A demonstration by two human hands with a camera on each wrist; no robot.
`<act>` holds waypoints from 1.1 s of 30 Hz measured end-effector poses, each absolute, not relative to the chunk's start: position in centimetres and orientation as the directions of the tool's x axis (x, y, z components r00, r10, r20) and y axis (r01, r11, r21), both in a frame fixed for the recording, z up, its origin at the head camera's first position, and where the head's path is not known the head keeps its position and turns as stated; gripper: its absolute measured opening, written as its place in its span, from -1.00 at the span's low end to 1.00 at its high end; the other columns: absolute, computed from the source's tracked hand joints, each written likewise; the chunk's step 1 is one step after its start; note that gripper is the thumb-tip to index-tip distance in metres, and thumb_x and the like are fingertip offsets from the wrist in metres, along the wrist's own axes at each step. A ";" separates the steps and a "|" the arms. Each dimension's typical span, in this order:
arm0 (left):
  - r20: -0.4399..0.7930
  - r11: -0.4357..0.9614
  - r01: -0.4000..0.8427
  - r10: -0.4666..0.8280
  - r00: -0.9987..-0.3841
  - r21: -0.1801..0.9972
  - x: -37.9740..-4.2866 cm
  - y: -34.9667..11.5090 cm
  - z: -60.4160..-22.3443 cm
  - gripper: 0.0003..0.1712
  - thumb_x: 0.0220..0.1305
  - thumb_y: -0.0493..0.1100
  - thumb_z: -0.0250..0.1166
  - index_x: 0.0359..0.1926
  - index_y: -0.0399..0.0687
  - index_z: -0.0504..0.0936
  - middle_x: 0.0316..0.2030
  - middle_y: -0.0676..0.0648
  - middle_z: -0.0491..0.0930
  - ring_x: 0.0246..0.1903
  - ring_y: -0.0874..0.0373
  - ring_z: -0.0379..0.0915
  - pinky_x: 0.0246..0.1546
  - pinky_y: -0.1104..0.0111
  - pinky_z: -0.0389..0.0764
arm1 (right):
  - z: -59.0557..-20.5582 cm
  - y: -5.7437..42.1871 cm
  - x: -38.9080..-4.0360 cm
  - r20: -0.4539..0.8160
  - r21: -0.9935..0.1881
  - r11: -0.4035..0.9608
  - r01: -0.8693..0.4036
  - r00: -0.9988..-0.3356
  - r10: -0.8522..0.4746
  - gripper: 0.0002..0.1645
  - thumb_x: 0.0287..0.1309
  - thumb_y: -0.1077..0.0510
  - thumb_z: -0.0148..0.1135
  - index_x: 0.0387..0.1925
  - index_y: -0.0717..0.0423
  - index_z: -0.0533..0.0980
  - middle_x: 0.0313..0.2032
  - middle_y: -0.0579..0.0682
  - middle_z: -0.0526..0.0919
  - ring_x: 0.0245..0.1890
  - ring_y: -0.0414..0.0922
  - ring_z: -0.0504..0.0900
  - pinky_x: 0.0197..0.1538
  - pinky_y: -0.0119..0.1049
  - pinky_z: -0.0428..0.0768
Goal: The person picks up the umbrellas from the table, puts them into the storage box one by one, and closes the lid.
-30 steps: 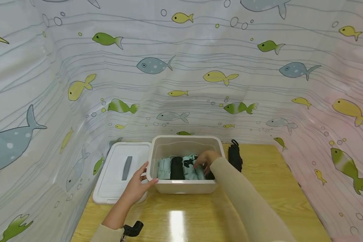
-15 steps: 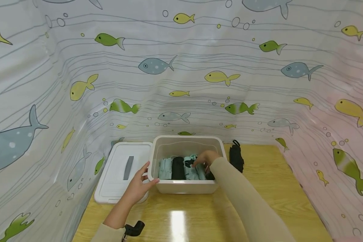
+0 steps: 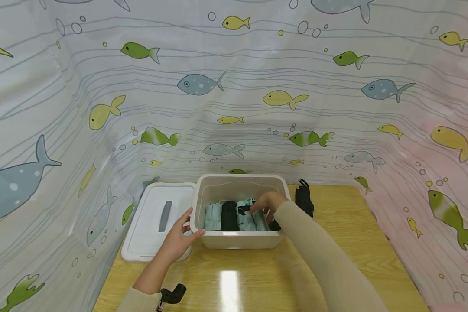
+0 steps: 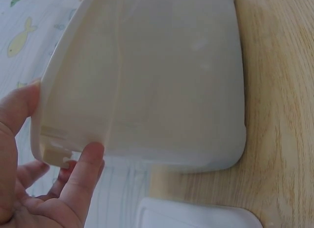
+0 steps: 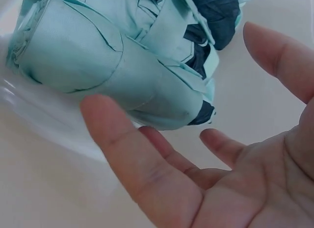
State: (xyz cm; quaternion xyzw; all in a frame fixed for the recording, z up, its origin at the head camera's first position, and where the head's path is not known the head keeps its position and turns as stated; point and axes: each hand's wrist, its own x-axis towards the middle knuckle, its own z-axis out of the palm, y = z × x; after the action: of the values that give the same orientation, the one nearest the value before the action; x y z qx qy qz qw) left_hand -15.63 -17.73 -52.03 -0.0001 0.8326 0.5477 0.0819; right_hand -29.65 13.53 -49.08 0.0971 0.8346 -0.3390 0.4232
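A white storage box [image 3: 239,240] holds a row of folded umbrellas: a mint one [image 3: 213,217] at the left, a black one [image 3: 229,216] beside it, then mint ones with dark patches [image 3: 245,219]. My left hand [image 3: 178,238] grips the front left corner of the box, thumb at the rim and fingers along the outer side. Reaching inside at the right, my right hand [image 3: 268,203] has its fingers spread. In the right wrist view its fingertips are close beside a rolled mint umbrella [image 5: 147,90]. Part of a black item [image 3: 274,225] shows below this hand.
A white lid [image 3: 150,223] with a grey handle lies left of the box, close against it. Right of the box, a folded black umbrella [image 3: 304,200] lies on the wooden table [image 3: 343,229]. A fish-patterned curtain [image 3: 234,130] surrounds the table's back and sides.
My right hand has shifted slightly to the right inside the box. The left hand keeps its grip on the corner, and the umbrellas look unmoved.
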 end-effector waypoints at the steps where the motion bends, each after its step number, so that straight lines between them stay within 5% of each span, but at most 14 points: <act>1: -0.138 0.399 -0.091 0.090 -0.986 0.912 -15.6 -17.7 -52.0 0.10 0.22 0.09 0.46 0.60 0.06 -0.01 0.38 -0.32 0.22 0.28 -0.29 0.33 0.11 0.05 0.57 | -49.0 13.6 -29.7 -0.771 -0.477 0.762 0.437 -0.624 -0.125 0.01 0.11 -0.08 0.49 0.42 0.30 0.24 0.26 0.51 0.33 0.01 0.35 0.62 0.01 0.04 0.65; 7: -0.131 0.396 -0.085 0.090 -0.987 0.914 -15.5 -17.6 -52.1 0.09 0.23 0.05 0.46 0.60 0.05 0.00 0.36 -0.32 0.24 0.27 -0.29 0.35 0.09 0.08 0.59 | -48.4 14.1 -29.6 -0.751 -0.437 0.839 0.324 -0.645 -0.142 -0.13 0.14 -0.16 0.44 0.30 0.28 0.37 0.11 0.41 0.49 -0.04 0.30 0.65 -0.02 0.06 0.66; 12: -0.130 0.391 -0.086 0.087 -0.988 0.916 -15.3 -17.5 -52.1 0.08 0.24 0.02 0.46 0.60 0.04 0.01 0.35 -0.33 0.26 0.26 -0.29 0.36 0.06 0.10 0.61 | -46.5 14.7 -28.9 -0.704 -0.490 0.833 0.258 -0.680 -0.205 -0.37 0.23 -0.11 0.37 0.17 0.17 0.43 0.18 0.39 0.44 0.02 0.35 0.60 -0.06 0.11 0.66; 22: -0.119 0.404 -0.077 0.081 -0.990 0.912 -15.5 -17.5 -52.0 0.07 0.25 -0.02 0.46 0.60 0.02 0.01 0.33 -0.31 0.27 0.26 -0.28 0.37 0.07 0.08 0.60 | -42.9 16.2 -28.0 -0.657 -0.560 0.819 0.124 -0.668 -0.349 -0.52 0.34 -0.10 0.26 0.13 0.06 0.40 0.11 0.20 0.46 0.00 0.19 0.55 0.06 0.10 0.61; 33: -0.124 0.391 -0.083 0.081 -0.989 0.917 -15.4 -17.5 -52.0 0.10 0.21 0.07 0.47 0.60 0.03 0.01 0.34 -0.31 0.27 0.27 -0.28 0.36 0.05 0.11 0.62 | -40.2 17.9 -26.0 -0.584 -0.567 0.824 -0.004 -0.703 -0.406 -0.61 0.39 -0.10 0.20 0.01 0.08 0.44 -0.04 0.08 0.50 -0.08 0.05 0.51 -0.04 -0.03 0.64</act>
State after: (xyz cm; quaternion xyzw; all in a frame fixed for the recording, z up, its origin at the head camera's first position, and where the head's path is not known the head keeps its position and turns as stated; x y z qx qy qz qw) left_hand -15.41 -17.53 -52.03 -0.0007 0.8307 0.5517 0.0743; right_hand -26.02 17.86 -40.15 -0.1163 0.8814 -0.2730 0.3676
